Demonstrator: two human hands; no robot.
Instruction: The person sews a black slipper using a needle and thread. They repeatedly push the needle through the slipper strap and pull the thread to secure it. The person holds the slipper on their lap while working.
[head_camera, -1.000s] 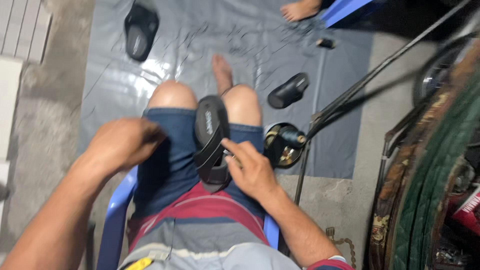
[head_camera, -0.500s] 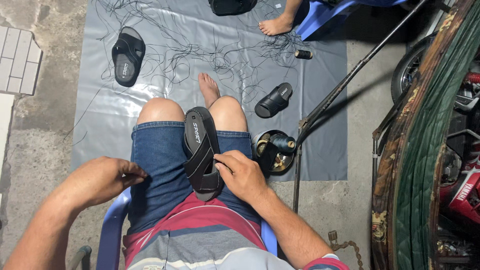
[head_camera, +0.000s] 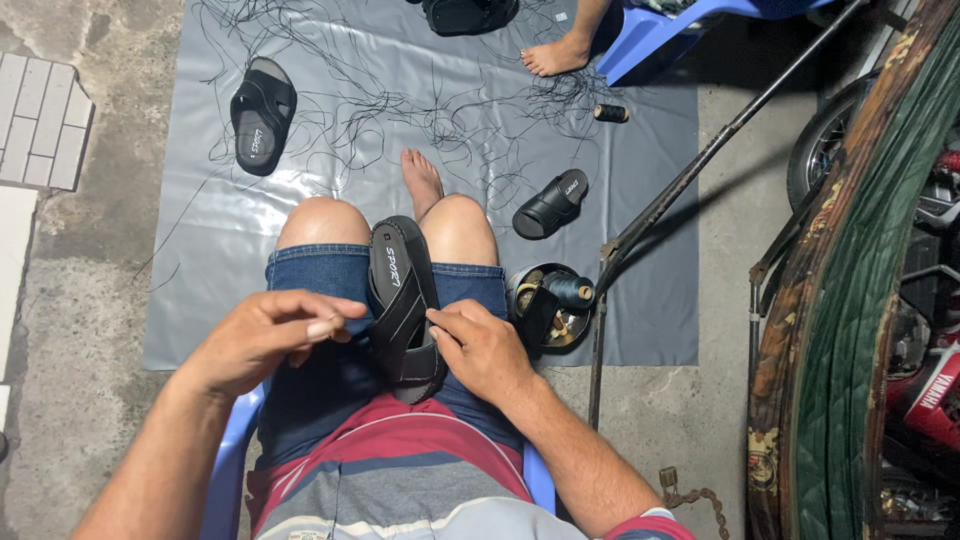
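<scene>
A black sandal (head_camera: 402, 300) lies lengthwise on the person's lap at frame centre, sole end toward the knees, strap end toward the waist. It bears a short white printed mark on the footbed.

The right hand (head_camera: 482, 348) rests against the sandal's right edge, fingers curled, thumb and forefinger touching the strap; it is partly closed on the strap edge. The left hand (head_camera: 262, 335) sits just left of the sandal, fingers drawn together in a pinch. What it pinches is too small to tell.

Surroundings:
- A grey sheet (head_camera: 200, 300) covers the floor from the upper frame to mid-frame. Loose black threads (head_camera: 400, 90) are scattered over its upper part.
- A second sandal (head_camera: 262, 113) lies at upper left on the sheet; a third sandal (head_camera: 551, 204) lies right of the knees.
- A round tin (head_camera: 570, 330) stands just right of the lap, holding a dark thread spool (head_camera: 573, 291) and small parts.
- A small spool (head_camera: 610, 113) lies at upper right on the sheet.
- Another person's bare foot (head_camera: 553, 55) rests at the top, beside a blue chair (head_camera: 660, 30).
- A metal rod (head_camera: 700, 160) runs diagonally from upper right down to the tin's side.
- A motorbike (head_camera: 930, 330) occupies the right edge.
</scene>
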